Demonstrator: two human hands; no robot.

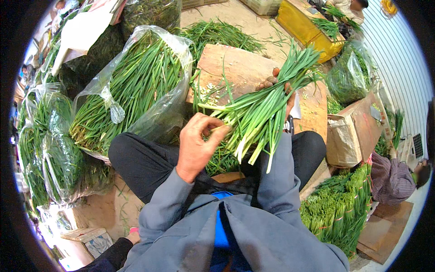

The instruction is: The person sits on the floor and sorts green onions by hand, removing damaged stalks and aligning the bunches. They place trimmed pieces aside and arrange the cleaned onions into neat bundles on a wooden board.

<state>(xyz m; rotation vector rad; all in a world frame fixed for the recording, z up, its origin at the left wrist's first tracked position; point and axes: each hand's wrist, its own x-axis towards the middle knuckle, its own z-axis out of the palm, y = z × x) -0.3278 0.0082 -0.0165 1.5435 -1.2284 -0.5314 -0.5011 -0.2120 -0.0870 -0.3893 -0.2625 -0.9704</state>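
My right hand (272, 81) grips a loose bunch of garlic chives (261, 108) from behind, its fingertips showing past the leaves. The pale stem ends fan out toward my lap, and the dark green leaf tips point up and right. At the bunch's lower left, my left hand (200, 142) is curled, thumb and forefinger pinched at the base of a stalk. Under the bunch lies a wooden board (234, 64) strewn with small pale trimmings (209, 93). More green leaves (221, 159) lie in my lap, partly hidden by the bunch.
A clear plastic bag (146, 81) full of chives leans beside my left knee; another filled bag (57, 142) stands farther left. Tied bundles (340, 204) are stacked at right near a seated person (390, 180). A cardboard box (353, 129) stands beyond my right knee. Loose chives (221, 35) lie behind the board.
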